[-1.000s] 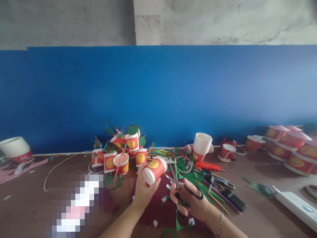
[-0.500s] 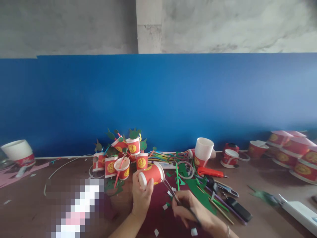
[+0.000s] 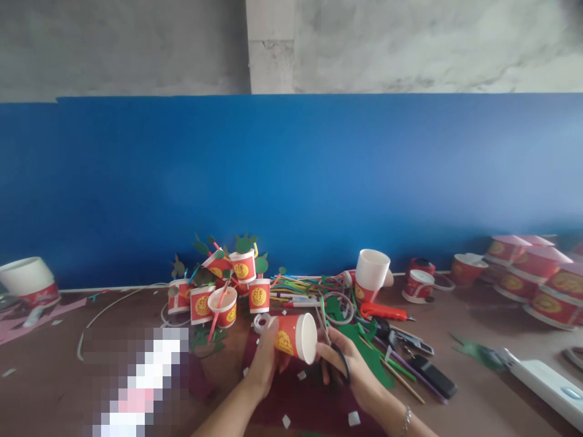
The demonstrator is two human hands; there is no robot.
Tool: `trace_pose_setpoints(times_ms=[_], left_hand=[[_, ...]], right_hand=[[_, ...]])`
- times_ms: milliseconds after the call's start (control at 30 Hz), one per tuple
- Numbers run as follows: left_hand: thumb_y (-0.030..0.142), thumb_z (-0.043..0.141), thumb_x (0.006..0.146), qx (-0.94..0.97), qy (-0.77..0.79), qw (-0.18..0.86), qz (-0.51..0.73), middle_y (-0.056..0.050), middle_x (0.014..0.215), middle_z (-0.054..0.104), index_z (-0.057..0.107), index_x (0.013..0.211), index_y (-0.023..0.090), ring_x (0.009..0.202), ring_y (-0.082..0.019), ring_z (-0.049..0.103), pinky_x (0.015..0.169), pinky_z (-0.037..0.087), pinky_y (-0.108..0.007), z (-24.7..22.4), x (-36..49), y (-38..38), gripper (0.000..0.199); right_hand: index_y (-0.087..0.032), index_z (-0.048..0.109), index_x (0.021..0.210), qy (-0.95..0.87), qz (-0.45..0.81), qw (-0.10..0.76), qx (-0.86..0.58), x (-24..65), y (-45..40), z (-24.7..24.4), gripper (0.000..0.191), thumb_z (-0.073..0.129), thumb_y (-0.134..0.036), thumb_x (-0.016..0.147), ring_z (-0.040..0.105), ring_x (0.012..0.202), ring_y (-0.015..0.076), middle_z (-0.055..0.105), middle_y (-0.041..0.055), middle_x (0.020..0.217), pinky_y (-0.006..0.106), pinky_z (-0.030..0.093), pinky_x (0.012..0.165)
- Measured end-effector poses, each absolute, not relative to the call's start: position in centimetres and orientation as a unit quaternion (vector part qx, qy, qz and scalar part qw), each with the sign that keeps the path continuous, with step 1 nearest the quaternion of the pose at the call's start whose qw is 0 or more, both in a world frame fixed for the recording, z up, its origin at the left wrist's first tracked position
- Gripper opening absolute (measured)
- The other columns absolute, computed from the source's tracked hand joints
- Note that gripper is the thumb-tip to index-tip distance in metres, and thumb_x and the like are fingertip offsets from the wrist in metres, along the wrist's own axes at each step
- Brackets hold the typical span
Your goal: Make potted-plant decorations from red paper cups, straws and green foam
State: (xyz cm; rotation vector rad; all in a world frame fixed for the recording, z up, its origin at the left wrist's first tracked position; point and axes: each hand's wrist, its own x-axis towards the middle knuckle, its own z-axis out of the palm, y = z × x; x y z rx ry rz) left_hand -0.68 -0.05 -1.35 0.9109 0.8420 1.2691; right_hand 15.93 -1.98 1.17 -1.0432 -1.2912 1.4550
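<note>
My left hand is closed round a red and white paper cup lying on its side in the air, its white base or rim end turned to the right. My right hand grips black-handled scissors, whose blades point up and away just right of the cup. The blades look apart from the cup. Below both hands lies a dark red sheet with small white paper scraps. A roll of clear tape shows behind my left hand.
Decorated cups with straws and green paper shapes cluster behind my left hand. A white cup stack, a red-orange cutter, green paper and a black key fob lie rightward. A white glue gun and stacked cups sit far right.
The cup has turned so its white end now faces right and towards me. My right hand has raised the scissors, swinging the blades from up-left to nearly upright beside the cup.
</note>
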Motion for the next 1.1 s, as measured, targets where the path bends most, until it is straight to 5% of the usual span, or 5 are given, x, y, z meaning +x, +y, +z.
trace_pose_setpoints(times_ms=[133,233,467,667,1100], left_hand=[[0.061,0.03,0.086,0.503,0.395,0.58,0.505,0.003,0.053,0.046,0.056,0.082,0.018,0.043,-0.011,0.043,0.038,0.033,-0.022,-1.6,-0.8,-0.3,0.05],[0.048,0.039,0.089,0.602,0.432,0.402,0.539,-0.008,0.094,0.063,0.053,0.115,0.019,0.092,-0.022,0.06,0.076,0.05,-0.035,-1.5,-1.4,-0.6,0.041],[0.028,0.07,0.069,0.768,0.388,0.177,0.478,-0.015,0.137,0.041,0.03,0.138,0.022,0.128,-0.032,0.036,0.105,0.029,-0.052,-1.9,-1.3,-1.3,0.079],[0.028,0.073,0.064,0.742,0.432,0.202,0.471,-0.015,0.124,0.052,0.045,0.128,0.02,0.118,-0.033,0.046,0.099,0.035,-0.055,-2.2,-1.0,-0.7,0.07],[0.024,0.069,0.07,0.648,0.429,0.308,0.55,-0.017,0.138,0.039,0.016,0.141,0.022,0.131,-0.031,0.034,0.105,0.03,-0.05,-1.6,-1.0,-0.6,0.089]], right_hand=[[-0.018,0.048,0.082,-0.505,0.607,0.452,-0.414,15.7,-2.1,0.8,0.042,0.07,-0.048,0.063,0.046,0.036,0.0058,0.057,-0.0039,0.06,0.016,0.03,0.034],[-0.019,0.048,0.081,-0.478,0.596,0.478,-0.434,15.7,-1.9,0.3,0.041,0.07,-0.048,0.061,0.045,0.037,0.0056,0.058,-0.0033,0.064,0.017,0.035,0.033],[-0.018,0.049,0.083,-0.474,0.59,0.485,-0.438,15.7,-1.8,0.3,0.041,0.069,-0.047,0.062,0.043,0.035,0.0041,0.058,-0.0033,0.067,0.017,0.036,0.033],[-0.019,0.048,0.093,-0.499,0.566,0.495,-0.431,15.6,-2.3,1.0,0.044,0.068,-0.049,0.068,0.047,0.035,0.0056,0.054,-0.0065,0.062,0.016,0.035,0.034],[-0.02,0.049,0.099,-0.548,0.571,0.466,-0.395,15.1,-2.0,-0.1,0.046,0.068,-0.05,0.071,0.048,0.042,0.0073,0.049,-0.0065,0.062,0.019,0.045,0.035]])
